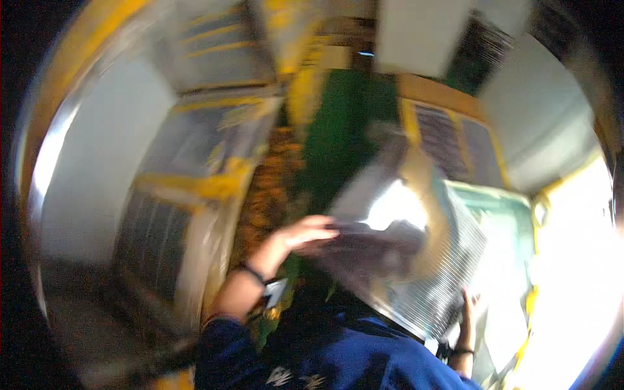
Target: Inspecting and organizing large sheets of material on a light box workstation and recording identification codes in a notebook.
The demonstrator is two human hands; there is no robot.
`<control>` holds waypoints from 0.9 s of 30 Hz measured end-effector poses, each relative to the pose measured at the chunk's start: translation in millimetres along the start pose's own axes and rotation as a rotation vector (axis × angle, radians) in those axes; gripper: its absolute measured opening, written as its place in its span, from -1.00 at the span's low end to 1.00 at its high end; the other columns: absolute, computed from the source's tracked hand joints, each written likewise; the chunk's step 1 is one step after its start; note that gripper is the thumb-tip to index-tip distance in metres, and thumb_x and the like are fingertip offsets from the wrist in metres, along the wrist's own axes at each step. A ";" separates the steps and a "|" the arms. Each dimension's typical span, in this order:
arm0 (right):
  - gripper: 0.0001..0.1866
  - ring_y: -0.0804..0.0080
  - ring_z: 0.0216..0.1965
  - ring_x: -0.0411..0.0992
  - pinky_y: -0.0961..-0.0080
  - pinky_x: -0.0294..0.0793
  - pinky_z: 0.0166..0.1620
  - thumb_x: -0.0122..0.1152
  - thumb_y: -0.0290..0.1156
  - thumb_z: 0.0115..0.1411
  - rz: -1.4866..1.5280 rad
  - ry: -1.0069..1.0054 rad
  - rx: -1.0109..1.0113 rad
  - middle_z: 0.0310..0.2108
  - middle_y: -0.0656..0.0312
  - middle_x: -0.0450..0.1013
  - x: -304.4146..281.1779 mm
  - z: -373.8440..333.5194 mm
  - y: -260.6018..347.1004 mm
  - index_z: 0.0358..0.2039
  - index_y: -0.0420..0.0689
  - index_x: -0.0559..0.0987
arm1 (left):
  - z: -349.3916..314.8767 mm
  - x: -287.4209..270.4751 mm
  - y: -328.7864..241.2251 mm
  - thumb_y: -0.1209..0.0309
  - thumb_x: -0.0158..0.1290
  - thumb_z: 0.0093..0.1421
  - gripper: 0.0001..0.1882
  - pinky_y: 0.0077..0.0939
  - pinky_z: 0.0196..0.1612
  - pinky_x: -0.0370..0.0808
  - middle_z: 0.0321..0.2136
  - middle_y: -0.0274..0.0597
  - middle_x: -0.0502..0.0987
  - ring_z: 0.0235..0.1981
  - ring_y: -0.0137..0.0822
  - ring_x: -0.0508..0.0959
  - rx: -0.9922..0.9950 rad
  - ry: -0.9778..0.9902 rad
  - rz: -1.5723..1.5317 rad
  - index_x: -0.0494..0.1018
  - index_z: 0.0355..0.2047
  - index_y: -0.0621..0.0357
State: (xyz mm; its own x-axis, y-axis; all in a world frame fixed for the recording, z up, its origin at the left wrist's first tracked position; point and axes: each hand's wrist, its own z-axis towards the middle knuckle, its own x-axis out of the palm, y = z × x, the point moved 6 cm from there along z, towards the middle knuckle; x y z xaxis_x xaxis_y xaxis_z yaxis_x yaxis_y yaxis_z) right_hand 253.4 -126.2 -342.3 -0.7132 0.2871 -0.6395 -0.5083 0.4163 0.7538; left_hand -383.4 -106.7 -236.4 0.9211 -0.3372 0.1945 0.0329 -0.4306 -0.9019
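Observation:
In front of my body is a large, shiny grey panel (435, 292), smeared by motion. Its lower right part has a fine ribbed or meshed surface, a tan strip runs across it, and bright light glares off its upper part. My left hand (309, 234) grips the panel's left edge, fingers reaching over it. At the lower right edge is my right hand (469, 307), its fingers partly hidden, seemingly holding that side. The panel appears tilted. Its exact kind cannot be made out.
On the left stand grey and yellow frames or machines (201, 149). A green floor strip (344, 110) runs ahead, beside a rusty orange-brown band (268, 188). At the right are a yellow-edged grey panel unit (455, 140) and a pale green surface (500, 205) in strong light.

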 end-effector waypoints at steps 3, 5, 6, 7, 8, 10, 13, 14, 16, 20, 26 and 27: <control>-0.04 0.29 0.01 0.30 0.43 0.31 0.02 0.36 0.00 -0.09 0.244 0.267 0.055 0.05 0.00 0.24 41.0 -41.8 109.6 0.17 -0.30 0.13 | -81.8 -31.6 -28.0 0.30 0.10 0.12 -0.47 -0.49 -0.02 0.33 -0.09 -0.24 0.43 -0.11 -0.41 0.40 -0.153 -0.220 0.032 0.30 0.07 0.24; -0.60 0.46 -0.16 0.39 0.53 0.39 -0.18 0.19 -0.23 0.11 0.637 0.630 0.260 -0.24 0.18 0.45 71.3 -55.2 157.2 -0.14 -0.25 0.46 | -110.5 -103.7 12.0 0.41 0.07 0.14 -0.57 -0.55 -0.07 0.32 -0.13 -0.30 0.46 -0.18 -0.45 0.44 -0.092 -0.401 0.152 0.34 0.04 0.23; -0.76 0.51 -0.23 0.40 0.56 0.39 -0.26 0.17 -0.33 0.14 0.694 0.640 0.317 -0.36 0.27 0.48 76.4 -59.1 172.7 -0.26 -0.22 0.53 | -109.5 -79.4 -21.1 0.38 0.10 0.13 -0.45 -0.50 0.06 0.25 0.03 -0.16 0.36 -0.01 -0.35 0.37 -0.144 -0.200 0.022 0.24 0.11 0.31; -0.73 0.46 -0.28 0.42 0.59 0.42 -0.30 0.20 -0.30 0.13 0.707 0.693 0.306 -0.30 0.25 0.47 90.1 -60.7 186.7 -0.26 -0.24 0.52 | -118.8 -91.7 -17.1 0.37 0.10 0.13 -0.40 -0.48 0.10 0.20 0.08 -0.10 0.30 0.06 -0.30 0.32 -0.142 -0.167 0.015 0.18 0.13 0.37; -0.69 0.41 -0.32 0.43 0.62 0.45 -0.34 0.23 -0.27 0.11 0.713 0.761 0.297 -0.25 0.22 0.46 107.3 -64.7 198.2 -0.26 -0.26 0.51 | -134.4 -104.8 -9.7 0.36 0.11 0.12 -0.34 -0.46 0.15 0.16 0.13 -0.04 0.23 0.13 -0.26 0.26 -0.144 -0.147 0.001 0.12 0.14 0.43; -0.71 0.40 -0.31 0.43 0.58 0.47 -0.29 0.18 -0.34 0.14 0.649 1.013 0.389 -0.22 0.21 0.46 140.8 -74.1 216.2 -0.18 -0.25 0.48 | -156.1 -123.7 12.7 0.35 0.11 0.12 -0.32 -0.46 0.16 0.14 0.15 -0.02 0.21 0.15 -0.25 0.23 -0.160 -0.271 0.041 0.10 0.15 0.47; -0.68 0.64 -0.47 0.39 0.66 0.45 -0.44 0.11 -0.41 0.18 0.307 1.061 0.276 -0.38 0.35 0.46 158.4 -88.8 252.3 -0.04 -0.15 0.40 | -184.7 -121.9 4.2 0.25 0.15 0.10 -0.24 -0.51 0.16 0.15 0.15 -0.05 0.20 0.14 -0.30 0.22 -0.228 -0.477 0.101 0.07 0.16 0.45; -0.65 0.65 -0.47 0.38 0.65 0.45 -0.43 0.09 -0.46 0.18 0.355 1.086 0.163 -0.38 0.38 0.45 173.7 -60.5 220.2 0.00 -0.15 0.38 | -181.2 -106.3 -32.8 0.25 0.16 0.09 -0.26 -0.51 0.11 0.21 0.12 -0.11 0.25 0.11 -0.33 0.25 -0.291 -0.514 0.135 0.10 0.17 0.35; -0.71 0.51 -0.30 0.44 0.54 0.49 -0.22 0.12 -0.52 0.14 0.453 0.904 0.223 -0.25 0.27 0.46 184.4 -47.6 212.1 -0.10 -0.15 0.43 | -202.0 -126.2 -25.7 0.23 0.14 0.12 -0.36 -0.48 -0.01 0.34 -0.01 -0.19 0.39 0.00 -0.40 0.36 -0.215 -0.560 0.128 0.20 0.14 0.23; -0.71 0.32 -0.32 0.46 0.41 0.50 -0.27 0.19 -0.64 0.03 0.725 0.850 0.292 -0.35 0.24 0.47 206.2 -4.6 187.0 -0.26 0.03 0.45 | -249.3 -197.8 51.9 0.27 0.06 0.18 -0.50 -0.41 -0.01 0.38 -0.05 -0.08 0.44 -0.05 -0.29 0.44 -0.195 -1.077 -0.287 0.27 0.09 0.18; -0.68 0.29 -0.22 0.46 0.37 0.49 -0.11 0.11 -0.66 0.06 0.673 0.937 0.238 -0.22 0.18 0.48 214.0 -47.6 255.0 -0.14 -0.13 0.49 | -367.5 -247.5 247.8 0.33 0.14 0.07 -0.40 -0.29 0.12 0.29 0.13 0.04 0.23 0.11 -0.06 0.31 -0.718 -1.675 0.702 0.23 0.12 0.04; -0.67 0.29 -0.21 0.46 0.37 0.48 -0.10 0.12 -0.65 0.06 0.646 0.936 0.241 -0.21 0.18 0.48 212.4 -44.3 250.2 -0.12 -0.14 0.48 | -373.4 -251.4 246.2 0.33 0.14 0.07 -0.40 -0.29 0.12 0.29 0.13 0.04 0.23 0.11 -0.06 0.31 -0.714 -1.674 0.710 0.23 0.12 0.04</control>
State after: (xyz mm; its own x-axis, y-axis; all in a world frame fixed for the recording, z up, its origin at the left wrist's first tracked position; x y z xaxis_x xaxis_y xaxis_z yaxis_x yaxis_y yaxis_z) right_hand -46.7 0.7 -282.9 -0.9352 -0.2018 0.2909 0.1136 0.6072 0.7864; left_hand -751.7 -440.6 -363.4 0.0874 0.2465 -0.9652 -0.1911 -0.9468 -0.2591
